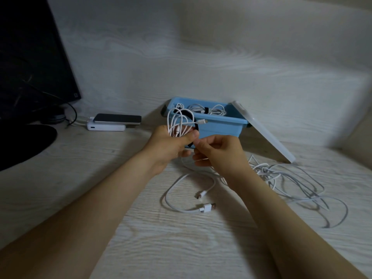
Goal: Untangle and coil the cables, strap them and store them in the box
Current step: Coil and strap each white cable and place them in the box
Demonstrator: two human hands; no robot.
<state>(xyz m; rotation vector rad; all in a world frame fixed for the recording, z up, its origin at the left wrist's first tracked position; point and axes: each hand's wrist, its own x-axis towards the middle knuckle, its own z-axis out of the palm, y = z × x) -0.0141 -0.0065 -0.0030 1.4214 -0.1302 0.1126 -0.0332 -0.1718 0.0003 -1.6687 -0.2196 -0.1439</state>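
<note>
My left hand (169,144) grips a coiled white cable (178,122) whose loops stand up above the fist, a plug sticking out to the right. A black strap (195,125) runs around the coil. My right hand (216,151) pinches the strap's lower end just beside my left thumb. Behind the hands stands the open blue box (223,125) with strapped white cable coils (207,109) inside. A loose white cable (189,194) with two plugs lies on the table below my hands. To the right lies a tangle of white cables (291,180).
The box's white lid (263,131) leans against its right side. At the left, a phone (118,119) lies on a white power bank (106,126). A dark monitor (30,57) and its round base (22,141) fill the far left. Wood-grain wall stands close behind.
</note>
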